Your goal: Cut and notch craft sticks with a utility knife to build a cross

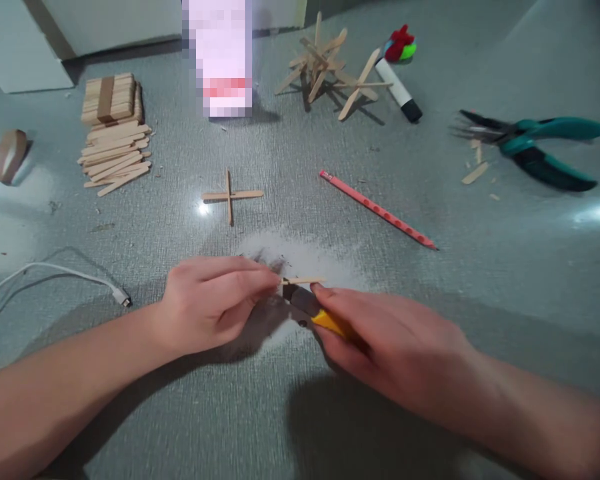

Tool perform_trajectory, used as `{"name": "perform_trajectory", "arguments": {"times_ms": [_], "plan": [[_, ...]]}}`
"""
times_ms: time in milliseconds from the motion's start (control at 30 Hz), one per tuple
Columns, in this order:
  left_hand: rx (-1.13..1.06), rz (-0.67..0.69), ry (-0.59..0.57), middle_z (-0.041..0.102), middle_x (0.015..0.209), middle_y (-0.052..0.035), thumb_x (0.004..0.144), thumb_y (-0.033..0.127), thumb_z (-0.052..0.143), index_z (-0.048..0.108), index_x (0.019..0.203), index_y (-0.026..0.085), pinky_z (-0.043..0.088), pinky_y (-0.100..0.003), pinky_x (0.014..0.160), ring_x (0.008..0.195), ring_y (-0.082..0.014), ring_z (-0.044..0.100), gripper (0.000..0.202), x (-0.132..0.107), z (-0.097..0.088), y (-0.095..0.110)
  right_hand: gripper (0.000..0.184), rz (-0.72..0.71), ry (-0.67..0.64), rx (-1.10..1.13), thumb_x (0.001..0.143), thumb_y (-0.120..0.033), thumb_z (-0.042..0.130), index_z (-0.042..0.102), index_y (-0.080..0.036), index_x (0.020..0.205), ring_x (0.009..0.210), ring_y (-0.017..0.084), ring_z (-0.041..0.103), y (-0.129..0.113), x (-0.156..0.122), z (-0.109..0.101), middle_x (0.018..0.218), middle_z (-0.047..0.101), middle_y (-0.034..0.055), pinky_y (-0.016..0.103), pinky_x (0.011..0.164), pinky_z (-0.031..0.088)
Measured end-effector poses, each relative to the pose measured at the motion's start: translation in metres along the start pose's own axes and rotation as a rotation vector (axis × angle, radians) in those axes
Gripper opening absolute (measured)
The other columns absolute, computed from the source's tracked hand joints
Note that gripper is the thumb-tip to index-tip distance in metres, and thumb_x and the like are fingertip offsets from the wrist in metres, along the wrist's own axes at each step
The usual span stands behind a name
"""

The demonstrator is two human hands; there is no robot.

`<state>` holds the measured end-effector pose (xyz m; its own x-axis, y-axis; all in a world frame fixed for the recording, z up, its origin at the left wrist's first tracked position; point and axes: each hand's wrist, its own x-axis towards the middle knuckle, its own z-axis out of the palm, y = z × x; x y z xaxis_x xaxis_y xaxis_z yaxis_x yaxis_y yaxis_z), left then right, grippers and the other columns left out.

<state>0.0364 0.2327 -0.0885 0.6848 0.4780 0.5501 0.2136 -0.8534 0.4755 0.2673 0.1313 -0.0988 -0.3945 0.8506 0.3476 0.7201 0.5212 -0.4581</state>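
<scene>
Between its fingertips, my left hand [217, 300] pinches one end of a thin wooden craft stick [307, 281], which points to the right. My right hand [395, 333] is wrapped round yellow-handled cutting pliers [303, 301]. Their dark metal head meets the stick close to my left fingertips, and the jaws' exact bite is too small to tell. The right fingertips lie near the stick's free end. Beyond my hands, two crossed craft sticks [229, 195] lie flat. Pale powder [325, 257] is spread on the table beneath the work.
A banded bundle of craft sticks [120, 99] and loose sticks [117, 157] lie far left. Glued stick shapes [320, 63], a glue stick [399, 90] and a pink pencil [380, 211] are beyond. Teal-handled pliers [530, 143] rest right; a white cable [80, 272] lies left.
</scene>
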Motion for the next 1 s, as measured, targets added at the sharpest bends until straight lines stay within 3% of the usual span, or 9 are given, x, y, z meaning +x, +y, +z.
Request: {"name": "perform_trajectory", "arguments": {"times_ms": [200, 367, 767, 1000], "plan": [[-0.053, -0.189, -0.005, 0.076, 0.073, 0.0030, 0.095, 0.018, 0.064, 0.069, 0.103, 0.021, 0.052, -0.016, 0.050, 0.051, -0.0064, 0.065, 0.010, 0.000, 0.005, 0.001, 0.016, 0.207, -0.136, 0.336, 0.095, -0.020, 0.057, 0.064, -0.022, 0.109, 0.057, 0.012, 0.067, -0.002, 0.010, -0.013, 0.077, 0.074, -0.0019, 0.022, 0.055, 0.054], [-0.102, -0.262, -0.060, 0.074, 0.073, 0.0033, 0.097, 0.017, 0.061, 0.066, 0.098, 0.022, 0.053, -0.019, 0.055, 0.062, -0.0089, 0.070, 0.007, 0.000, 0.005, 0.002, 0.015, 0.248, -0.170, 0.398, 0.096, -0.022, 0.057, 0.066, -0.023, 0.108, 0.061, 0.012, 0.069, -0.001, 0.010, -0.013, 0.082, 0.076, -0.0015, 0.022, 0.054, 0.053], [-0.101, -0.237, -0.069, 0.073, 0.073, 0.0043, 0.095, 0.010, 0.056, 0.064, 0.094, 0.024, 0.054, -0.021, 0.053, 0.061, -0.0092, 0.070, 0.016, -0.001, 0.005, 0.001, 0.020, 0.164, -0.111, 0.317, 0.096, -0.020, 0.055, 0.062, -0.021, 0.114, 0.070, 0.014, 0.073, 0.000, 0.008, -0.007, 0.091, 0.078, 0.0028, 0.022, 0.061, 0.056], [0.045, -0.183, -0.033, 0.076, 0.078, 0.0045, 0.095, 0.011, 0.057, 0.063, 0.096, 0.027, 0.058, -0.024, 0.055, 0.064, -0.0116, 0.072, 0.017, -0.004, 0.006, 0.006, 0.022, 0.168, -0.102, 0.290, 0.095, -0.020, 0.055, 0.063, -0.021, 0.115, 0.070, 0.016, 0.073, -0.001, 0.006, -0.004, 0.090, 0.077, 0.0036, 0.025, 0.066, 0.059]]}}
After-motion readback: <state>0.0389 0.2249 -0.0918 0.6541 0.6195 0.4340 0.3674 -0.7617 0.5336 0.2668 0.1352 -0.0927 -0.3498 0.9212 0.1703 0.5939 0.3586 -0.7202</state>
